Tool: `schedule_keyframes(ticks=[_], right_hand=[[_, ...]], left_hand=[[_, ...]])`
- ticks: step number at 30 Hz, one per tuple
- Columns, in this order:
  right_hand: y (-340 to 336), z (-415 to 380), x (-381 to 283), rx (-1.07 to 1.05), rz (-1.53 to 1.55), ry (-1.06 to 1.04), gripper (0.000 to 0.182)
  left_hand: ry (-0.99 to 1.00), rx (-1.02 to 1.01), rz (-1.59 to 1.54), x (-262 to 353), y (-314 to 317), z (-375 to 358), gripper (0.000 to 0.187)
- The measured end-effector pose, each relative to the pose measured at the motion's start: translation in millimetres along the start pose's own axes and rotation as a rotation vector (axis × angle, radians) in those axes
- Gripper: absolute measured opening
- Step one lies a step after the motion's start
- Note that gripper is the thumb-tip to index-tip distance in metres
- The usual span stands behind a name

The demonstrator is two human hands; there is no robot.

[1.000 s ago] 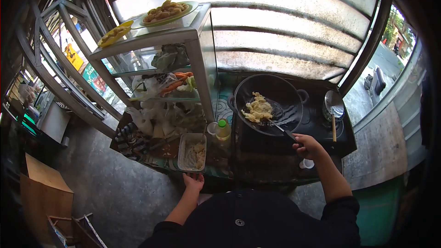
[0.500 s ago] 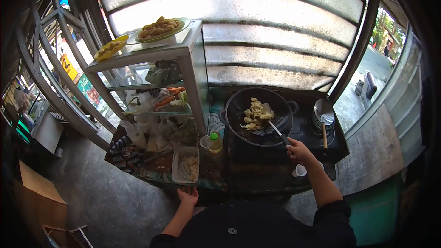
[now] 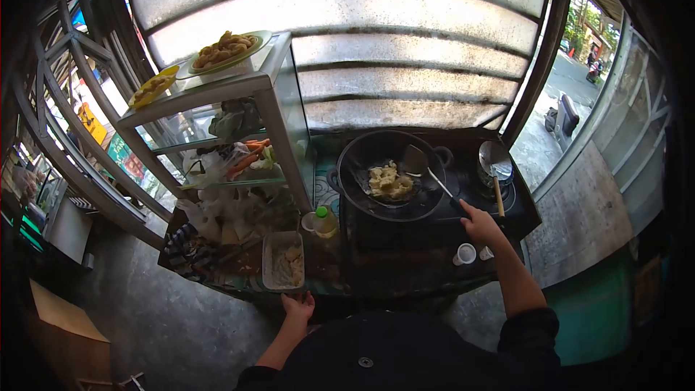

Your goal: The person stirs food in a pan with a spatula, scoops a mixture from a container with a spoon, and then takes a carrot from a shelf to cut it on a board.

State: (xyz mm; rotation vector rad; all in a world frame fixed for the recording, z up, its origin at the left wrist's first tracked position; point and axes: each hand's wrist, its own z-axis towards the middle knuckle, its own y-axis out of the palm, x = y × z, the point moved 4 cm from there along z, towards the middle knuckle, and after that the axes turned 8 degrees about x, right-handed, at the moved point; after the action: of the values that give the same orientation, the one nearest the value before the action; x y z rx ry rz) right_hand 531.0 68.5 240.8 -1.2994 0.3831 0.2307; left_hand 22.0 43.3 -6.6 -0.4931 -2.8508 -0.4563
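"Hands apart?"
"Yes. The right hand [image 3: 481, 222] clasps the spatula [image 3: 441, 183], its blade in the pan [image 3: 423, 203] ahead, near the food [image 3: 390, 182]."
"And the left hand [image 3: 297, 308]?"
"Fingers loosely open, by the tub [image 3: 278, 263]; can't tell if they touch."

Dark table [image 3: 398, 268] with stove and cabinet
The black stove [image 3: 461, 185] sits right of the glass-sided cabinet [image 3: 293, 152]; a green-capped bottle [image 3: 327, 227], rectangular container [image 3: 268, 264] and striped cloth [image 3: 176, 246] lie leftward, white cups [image 3: 465, 254] near the front edge.
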Motion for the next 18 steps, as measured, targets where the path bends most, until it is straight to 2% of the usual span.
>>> schedule_keyframes(ticks=[1,5,7,8,10,11,13,14,16,18], right_hand=[[-11,0,-16,-0.089,-0.048,0.154,0.053],[8,4,-4,-0.093,-0.127,0.209,0.051],[21,5,-2,-0.121,0.220,0.273,0.050],[23,7,1,-0.121,0.221,0.266,0.050],[21,-4,-21,-0.447,0.752,0.735,0.047],[23,-3,-21,-0.447,0.752,0.730,0.047],[36,-6,-26,-0.563,1.148,0.812,0.042],[39,-5,-25,-0.561,1.148,0.809,0.042],[44,-6,-33,-0.638,1.458,0.898,0.037],[52,-6,-35,-0.650,1.509,0.873,0.039]], left_hand=[[0.004,-0.005,0.014,0,3,-1,0.041],[0.009,-0.051,0.032,0,5,-4,0.041],[0.012,-0.056,0.024,0,2,-3,0.042],[0.014,-0.059,0.022,0,0,-3,0.043],[0.017,-0.046,0.030,2,-6,-4,0.043],[0.017,-0.033,0.042,2,-9,-5,0.043],[0.012,-0.033,0.034,3,-16,-1,0.044],[0.007,-0.032,0.030,4,-18,1,0.044],[0.003,-0.027,0.031,3,-20,-1,0.044],[-0.001,-0.024,0.035,3,-20,-1,0.045]])
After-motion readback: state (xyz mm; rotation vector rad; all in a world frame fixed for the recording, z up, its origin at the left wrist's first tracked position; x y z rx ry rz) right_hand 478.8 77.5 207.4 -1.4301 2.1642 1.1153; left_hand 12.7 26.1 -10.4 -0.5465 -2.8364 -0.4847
